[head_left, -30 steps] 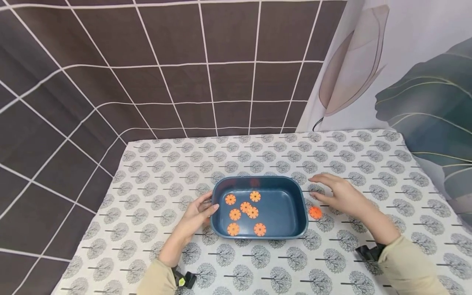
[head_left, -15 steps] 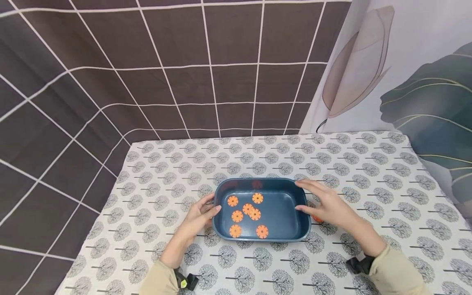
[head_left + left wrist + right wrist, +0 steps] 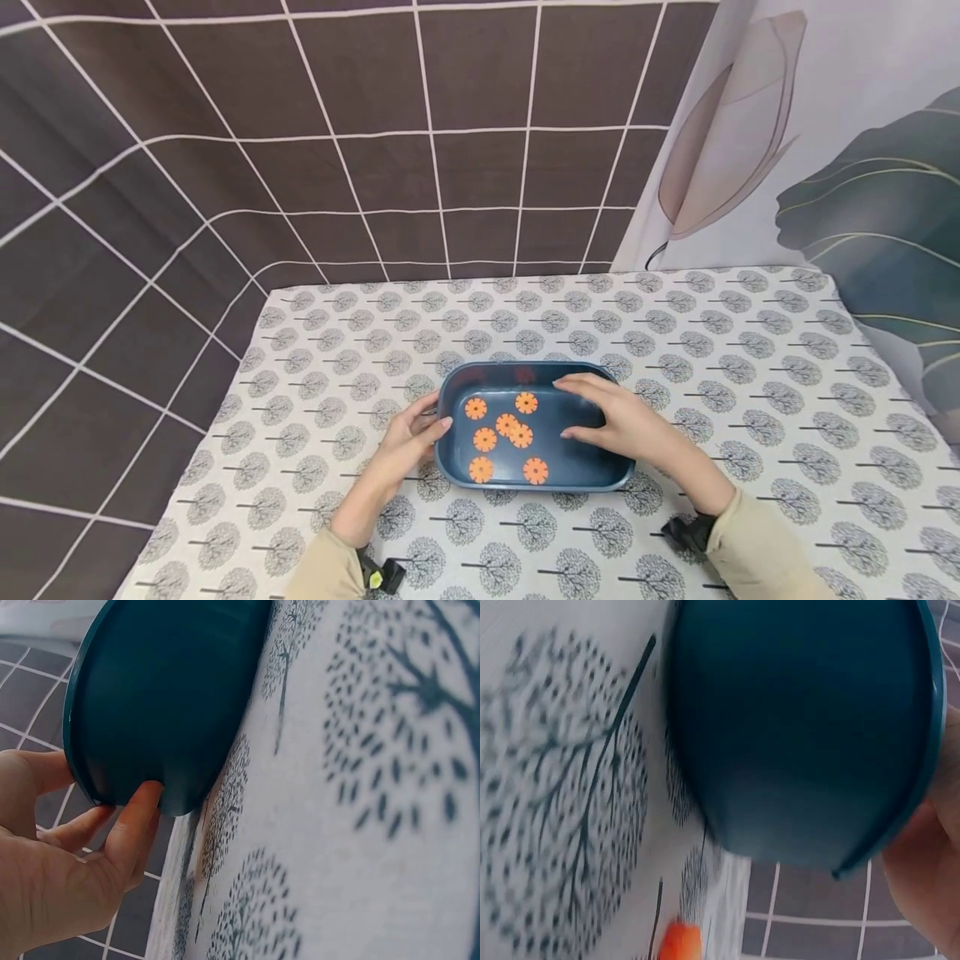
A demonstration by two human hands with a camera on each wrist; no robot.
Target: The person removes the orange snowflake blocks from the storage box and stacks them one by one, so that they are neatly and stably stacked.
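Note:
A dark blue plastic basin (image 3: 577, 467) stands on the table, with several orange notched discs (image 3: 535, 471) lying flat on its floor, mostly toward the left; two overlap. My left hand (image 3: 405, 442) holds the basin's left end, thumb over the rim and fingers against the outer wall (image 3: 165, 712). Reaching in over the right rim, my right hand (image 3: 626, 421) has its thumb and fingers spread apart, with nothing between them. In the right wrist view, that hand (image 3: 922, 877) is beyond the basin's rim, its fingertips hidden. An orange piece (image 3: 680, 942) lies outside the basin there.
A white cloth with a tree print (image 3: 360, 337) covers the table. Dark tile-patterned curtain (image 3: 480, 171) hangs behind and to the left, and a leaf-patterned curtain (image 3: 885, 208) at the right.
My right hand has moved left, from beside the basin across its right rim to above its inside. The left hand keeps its hold. The orange piece outside has become hidden in the head view.

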